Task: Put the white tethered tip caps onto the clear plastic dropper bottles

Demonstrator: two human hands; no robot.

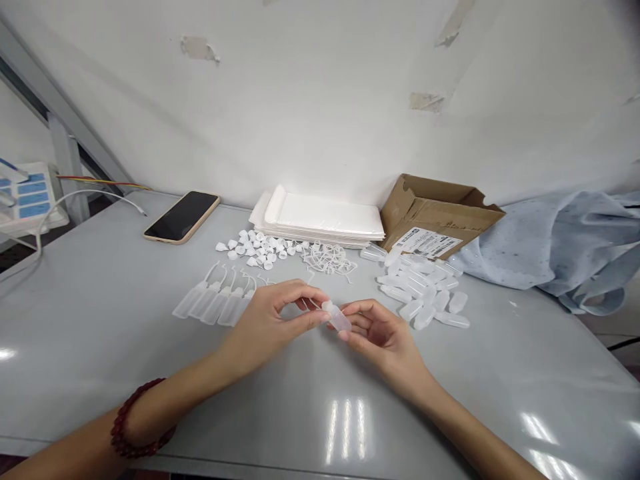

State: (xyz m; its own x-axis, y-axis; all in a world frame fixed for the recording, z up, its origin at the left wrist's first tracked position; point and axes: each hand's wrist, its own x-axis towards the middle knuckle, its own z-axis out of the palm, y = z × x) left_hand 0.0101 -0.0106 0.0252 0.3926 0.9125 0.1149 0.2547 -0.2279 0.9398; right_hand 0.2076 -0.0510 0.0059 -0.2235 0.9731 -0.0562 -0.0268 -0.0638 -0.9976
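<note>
My right hand (pixel 381 333) holds a small clear plastic bottle (pixel 338 318) between its fingers, just above the grey table (pixel 100 320). My left hand (pixel 274 319) pinches something small at the bottle's neck end; I cannot make out what. A row of several finished bottles with looped caps (pixel 216 301) lies to the left of my hands. Behind them lie a scatter of small white caps (pixel 257 248) and a tangle of thin white loops (pixel 327 259). A pile of bare clear bottles (pixel 425 290) lies to the right.
A dark phone (pixel 182 216) lies at the back left. A stack of white padded sheets (pixel 320 219) rests against the wall, beside a tipped cardboard box (pixel 440 215). Pale blue cloth (pixel 565 243) covers the right. A white device with cables (pixel 27 197) stands far left.
</note>
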